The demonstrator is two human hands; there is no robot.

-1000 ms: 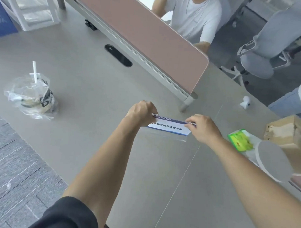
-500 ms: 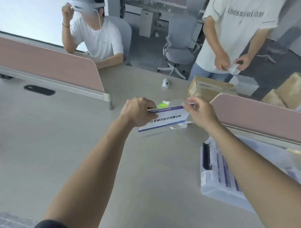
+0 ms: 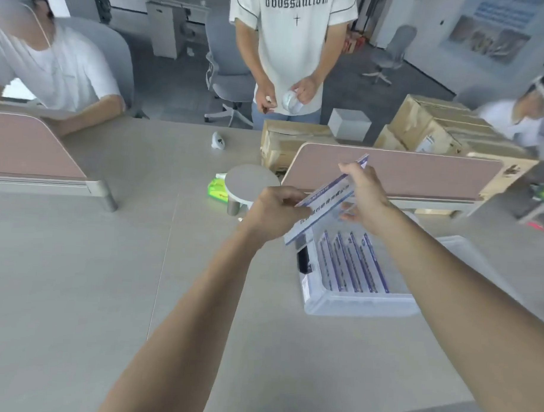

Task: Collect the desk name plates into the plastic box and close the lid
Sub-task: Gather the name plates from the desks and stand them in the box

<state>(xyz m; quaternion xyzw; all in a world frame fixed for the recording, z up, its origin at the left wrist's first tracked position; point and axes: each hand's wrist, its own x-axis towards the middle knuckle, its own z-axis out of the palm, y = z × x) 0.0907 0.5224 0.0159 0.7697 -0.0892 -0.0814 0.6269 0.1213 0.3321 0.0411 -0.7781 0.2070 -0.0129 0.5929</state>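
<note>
I hold one clear desk name plate (image 3: 321,207) with a white and blue card in both hands. My left hand (image 3: 275,212) grips its lower left end and my right hand (image 3: 365,196) grips its upper right end. The plate is tilted and hangs just above the far left part of the clear plastic box (image 3: 353,304). Several name plates (image 3: 352,262) stand in a row inside the box. No lid can be made out.
A round grey stand (image 3: 250,183) and a green tissue pack (image 3: 216,190) sit just beyond my left hand. Pink desk dividers (image 3: 395,174) stand behind the box and at the left. Cardboard boxes (image 3: 290,140) lie beyond. Three people are nearby.
My view has swung right and the box has come into sight. Both hands have carried the name plate from open desk to above the box, tilting its right end up.
</note>
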